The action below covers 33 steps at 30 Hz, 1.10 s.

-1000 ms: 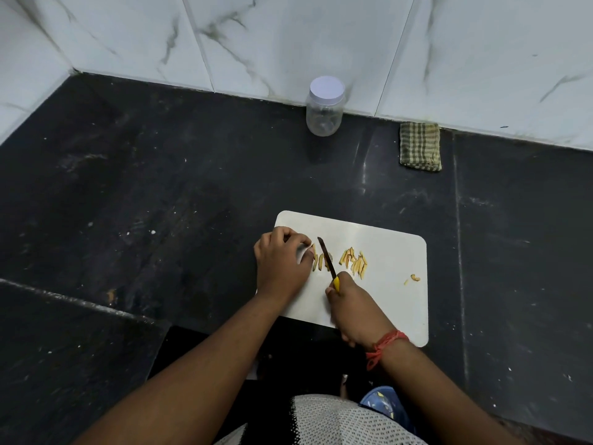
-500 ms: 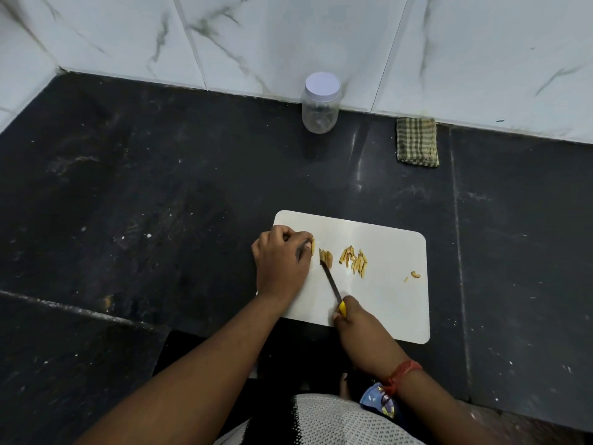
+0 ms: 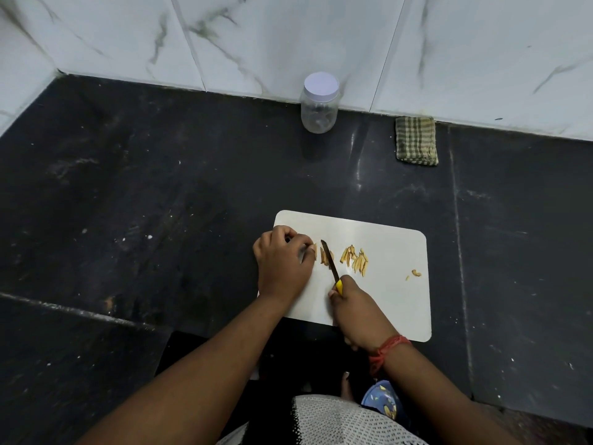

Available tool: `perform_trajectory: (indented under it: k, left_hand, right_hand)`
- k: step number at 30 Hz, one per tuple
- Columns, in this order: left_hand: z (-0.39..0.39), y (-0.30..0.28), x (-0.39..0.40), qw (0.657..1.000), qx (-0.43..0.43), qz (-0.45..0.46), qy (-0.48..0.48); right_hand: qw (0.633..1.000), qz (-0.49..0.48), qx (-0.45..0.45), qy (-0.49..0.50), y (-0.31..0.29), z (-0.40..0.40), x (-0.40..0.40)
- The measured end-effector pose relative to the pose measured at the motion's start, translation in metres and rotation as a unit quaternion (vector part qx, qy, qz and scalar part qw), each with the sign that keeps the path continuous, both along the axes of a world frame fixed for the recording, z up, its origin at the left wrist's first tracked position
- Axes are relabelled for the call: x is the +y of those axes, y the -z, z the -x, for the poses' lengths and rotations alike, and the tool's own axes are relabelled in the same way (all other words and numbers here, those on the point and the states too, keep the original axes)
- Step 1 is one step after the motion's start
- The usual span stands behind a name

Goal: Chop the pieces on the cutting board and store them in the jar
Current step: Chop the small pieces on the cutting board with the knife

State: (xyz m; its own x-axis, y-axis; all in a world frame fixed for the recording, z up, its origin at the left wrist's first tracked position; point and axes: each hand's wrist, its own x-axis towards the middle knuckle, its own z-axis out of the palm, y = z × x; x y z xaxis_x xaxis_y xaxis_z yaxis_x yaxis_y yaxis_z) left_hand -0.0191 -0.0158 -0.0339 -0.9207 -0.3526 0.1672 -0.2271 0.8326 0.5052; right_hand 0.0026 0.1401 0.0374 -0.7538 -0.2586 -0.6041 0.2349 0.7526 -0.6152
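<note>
Right hand (image 3: 359, 311) gripping the knife (image 3: 330, 261) has slid back into the pieces (image 3: 324, 256) pinned by curled left hand (image 3: 284, 268) near the cutting board (image 3: 394, 303)'s left edge, so chopping continues.

Broad bare stretches of the dark counter (image 3: 134, 194) lay left of the cutting board (image 3: 394, 303), and between it and the lidded jar (image 3: 319, 106); a folded cloth (image 3: 416, 144) lay against the wall (image 3: 288, 36), seemingly just clear of the jar
</note>
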Motion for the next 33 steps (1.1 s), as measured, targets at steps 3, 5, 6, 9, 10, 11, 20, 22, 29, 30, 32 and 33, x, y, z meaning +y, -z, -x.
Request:
perform_trajectory:
  k: [3, 5, 6, 9, 10, 11, 20, 22, 29, 30, 32, 33]
  left_hand:
    - [0.0004, 0.0003, -0.0005, 1.000, -0.005, 0.004, 0.003]
    - [0.0006, 0.0011, -0.0003, 1.000, -0.009, 0.008, 0.004]
    - [0.0007, 0.0015, -0.0001, 1.000, -0.011, 0.011, 0.004]
    - [0.0007, 0.0021, -0.0001, 1.000, -0.013, 0.022, 0.005]
    - [0.0010, 0.0019, 0.0000, 1.000, -0.013, 0.024, 0.005]
    - [0.0015, 0.0017, 0.0001, 1.000, -0.014, 0.025, 0.004]
    - [0.0023, 0.0013, 0.0007, 0.999, -0.013, 0.045, 0.022]
    - [0.0028, 0.0015, 0.0003, 0.998, -0.020, 0.048, 0.023]
    - [0.0028, 0.0030, 0.0001, 0.999, -0.016, 0.042, 0.020]
    - [0.0028, 0.0030, 0.0001, 0.999, -0.017, 0.044, 0.021]
    - [0.0029, 0.0028, 0.0003, 0.999, -0.017, 0.045, 0.022]
    - [0.0027, 0.0026, 0.0002, 0.999, -0.017, 0.045, 0.021]
  right_hand:
    - [1.000, -0.003, -0.008, -0.005, 0.0015, 0.0016, -0.0031]
    - [1.000, -0.003, -0.008, -0.010, 0.0027, 0.0013, -0.0039]
    - [1.000, -0.002, -0.007, -0.011, 0.0030, 0.0010, -0.0041]
    - [1.000, 0.001, -0.003, -0.008, 0.0028, 0.0015, -0.0051]
    - [1.000, 0.001, -0.003, -0.008, 0.0027, 0.0017, -0.0053]
    - [1.000, 0.000, -0.003, -0.009, 0.0027, 0.0019, -0.0059]
    - [1.000, -0.008, -0.005, -0.023, 0.0057, 0.0029, -0.0086]
    - [1.000, -0.006, -0.008, -0.021, 0.0061, 0.0033, -0.0093]
    - [0.999, -0.009, -0.016, -0.026, 0.0071, 0.0063, -0.0078]
    - [0.999, -0.011, -0.015, -0.028, 0.0071, 0.0068, -0.0074]
    - [1.000, -0.009, -0.015, -0.026, 0.0074, 0.0073, -0.0071]
    - [1.000, -0.004, -0.015, -0.020, 0.0072, 0.0070, -0.0072]
